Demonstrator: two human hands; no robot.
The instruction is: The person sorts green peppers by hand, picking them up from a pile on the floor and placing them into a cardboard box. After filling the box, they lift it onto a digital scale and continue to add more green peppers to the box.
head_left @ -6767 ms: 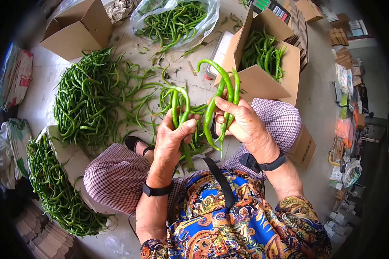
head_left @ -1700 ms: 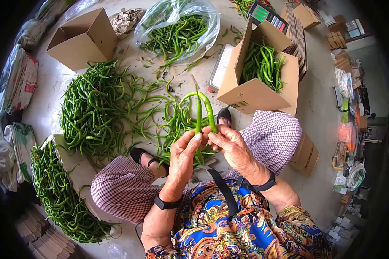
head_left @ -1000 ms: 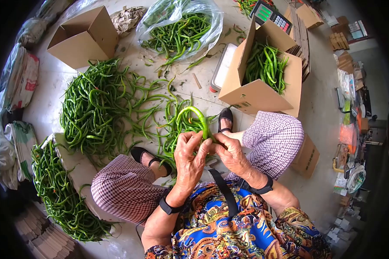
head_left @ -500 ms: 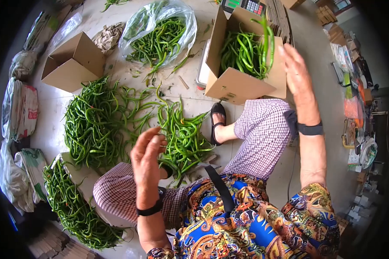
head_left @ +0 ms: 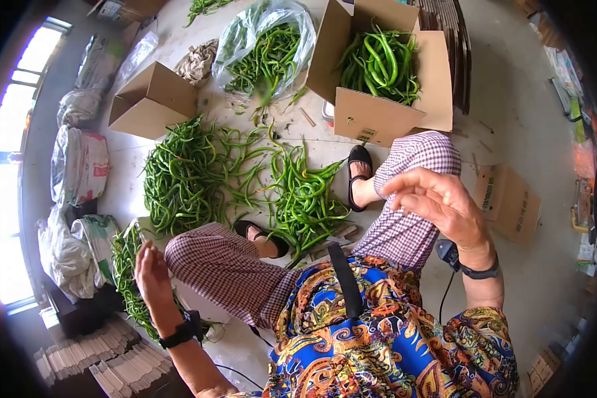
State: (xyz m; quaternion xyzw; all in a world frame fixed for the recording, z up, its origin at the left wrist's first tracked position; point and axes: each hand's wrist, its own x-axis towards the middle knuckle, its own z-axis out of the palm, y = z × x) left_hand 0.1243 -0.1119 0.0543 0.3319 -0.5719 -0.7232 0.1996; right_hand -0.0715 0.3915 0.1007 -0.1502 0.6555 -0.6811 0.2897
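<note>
My left hand [head_left: 154, 278] is at the left beside my knee, over the long pile of green chili peppers [head_left: 127, 265]; its fingers are stretched out and I see nothing in them. Above my right knee hangs my right hand [head_left: 437, 205], fingers loosely bent and apart from the thumb, holding nothing. An open cardboard box [head_left: 371, 118] stands in front of my right foot, with long green peppers [head_left: 381, 66] heaped inside. Between my feet lies a loose spread of peppers [head_left: 305, 199], joined on its left by a thicker heap [head_left: 179, 176].
A clear plastic bag [head_left: 303, 26] of peppers sits at the far middle. To its left stands a smaller open carton [head_left: 156, 99]. A folded carton [head_left: 507, 202] lies right of my knee. Flattened cardboard [head_left: 447, 46] is stacked behind the box, and filled sacks [head_left: 79, 166] line the left.
Peppers that stood up at the box's right side now lie in its heap. My right hand has come back from the box to above my knee. My left hand has moved left and down.
</note>
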